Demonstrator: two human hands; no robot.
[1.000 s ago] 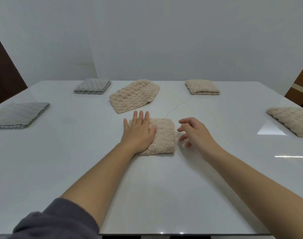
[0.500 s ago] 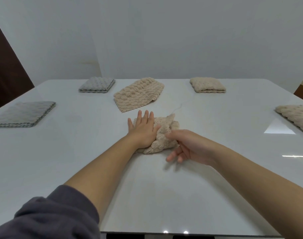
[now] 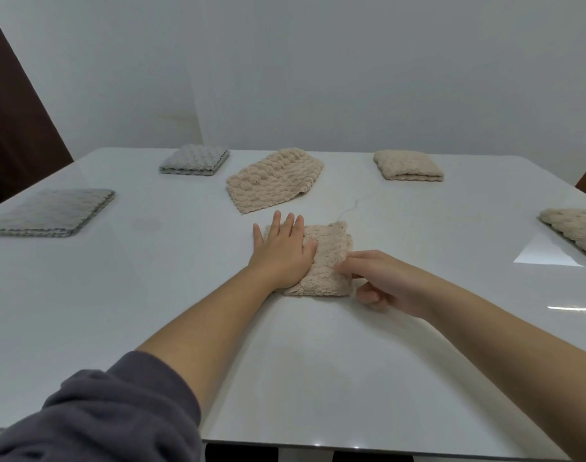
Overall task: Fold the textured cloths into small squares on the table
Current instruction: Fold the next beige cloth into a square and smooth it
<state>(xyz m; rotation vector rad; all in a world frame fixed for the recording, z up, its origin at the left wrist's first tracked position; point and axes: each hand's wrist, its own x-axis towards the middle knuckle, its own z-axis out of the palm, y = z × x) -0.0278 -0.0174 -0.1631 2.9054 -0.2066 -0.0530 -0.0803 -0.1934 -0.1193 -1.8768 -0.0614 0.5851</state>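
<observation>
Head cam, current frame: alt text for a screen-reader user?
The left hand presses flat on a small folded beige cloth at the centre of a white table, while the right hand pinches its right edge. Five other cloths, two grey and three beige, lie spread around the table.

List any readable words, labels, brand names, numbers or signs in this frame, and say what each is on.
None: no text is readable anywhere in the head view.
The beige textured cloth under the hands, the grey folded cloths, the white glossy table and the plain white wall carry no print, tag or label that shows.
</observation>
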